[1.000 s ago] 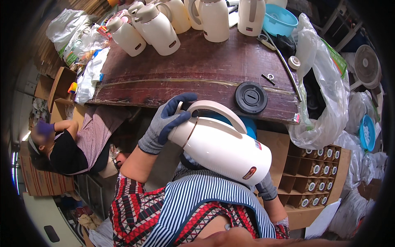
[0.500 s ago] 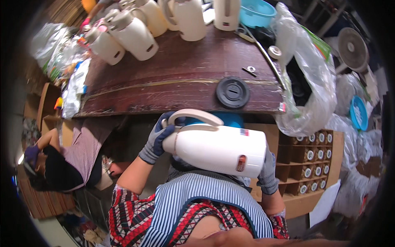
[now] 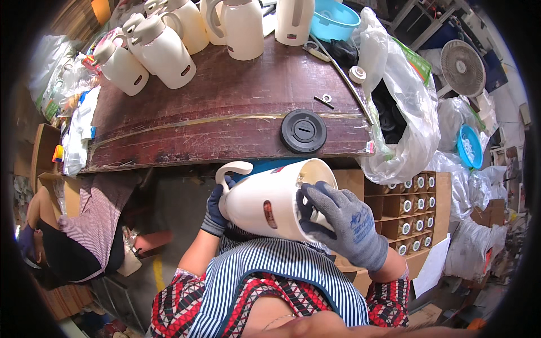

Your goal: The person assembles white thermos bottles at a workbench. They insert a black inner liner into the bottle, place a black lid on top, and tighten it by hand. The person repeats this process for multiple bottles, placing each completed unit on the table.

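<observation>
A white thermos jug (image 3: 256, 200) lies on its side across my lap, its wide open base facing right. My left hand (image 3: 216, 208), in a grey and dark blue glove, is closed around the narrow neck end beside the curved handle (image 3: 232, 169). At the open base is my right hand (image 3: 349, 225), gloved in grey, with thumb and fingers spread and bent across the opening. Its fingertips touch the rim area; how far they reach inside is hidden. A round black screw cap (image 3: 303, 131) with a slot lies on the table's near edge.
Several white jugs (image 3: 163, 53) stand at the back of the dark red table (image 3: 225, 101). A blue basin (image 3: 333, 22), a rod and a plastic bag (image 3: 417, 124) are on the right. Below is a divided carton (image 3: 403, 211). A co-worker (image 3: 84, 236) sits at left.
The jug has turned so its open base now shows. My right hand has moved from beside the base to across its opening. My left hand still holds the neck.
</observation>
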Available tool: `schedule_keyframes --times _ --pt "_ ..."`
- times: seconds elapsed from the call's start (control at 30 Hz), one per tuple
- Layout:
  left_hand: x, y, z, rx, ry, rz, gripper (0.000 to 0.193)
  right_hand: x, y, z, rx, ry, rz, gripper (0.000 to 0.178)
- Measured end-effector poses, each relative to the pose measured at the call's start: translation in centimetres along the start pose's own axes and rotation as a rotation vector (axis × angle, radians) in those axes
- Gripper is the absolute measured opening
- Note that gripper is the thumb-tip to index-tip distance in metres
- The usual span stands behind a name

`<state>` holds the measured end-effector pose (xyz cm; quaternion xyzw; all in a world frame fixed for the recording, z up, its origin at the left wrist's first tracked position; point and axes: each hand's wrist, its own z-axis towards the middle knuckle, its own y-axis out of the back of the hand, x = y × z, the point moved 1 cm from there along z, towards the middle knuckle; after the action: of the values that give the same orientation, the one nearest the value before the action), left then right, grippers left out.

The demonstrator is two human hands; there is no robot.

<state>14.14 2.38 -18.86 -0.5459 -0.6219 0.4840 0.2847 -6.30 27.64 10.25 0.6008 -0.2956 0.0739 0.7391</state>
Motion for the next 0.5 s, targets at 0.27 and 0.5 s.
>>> schedule_keyframes --times 0.27,0.5 --pt "-4.1 -9.3 -1.5 -0.069 -0.322 0.684 0.035 -6.5 -8.2 -2.5 -0.138 -0.468 0.783 0.076" --pt "-4.2 -10.0 -2.4 0.298 -0.566 1.126 0.106 -11.6 -14.6 -4.3 -0.402 -0.741 1.064 0.056"
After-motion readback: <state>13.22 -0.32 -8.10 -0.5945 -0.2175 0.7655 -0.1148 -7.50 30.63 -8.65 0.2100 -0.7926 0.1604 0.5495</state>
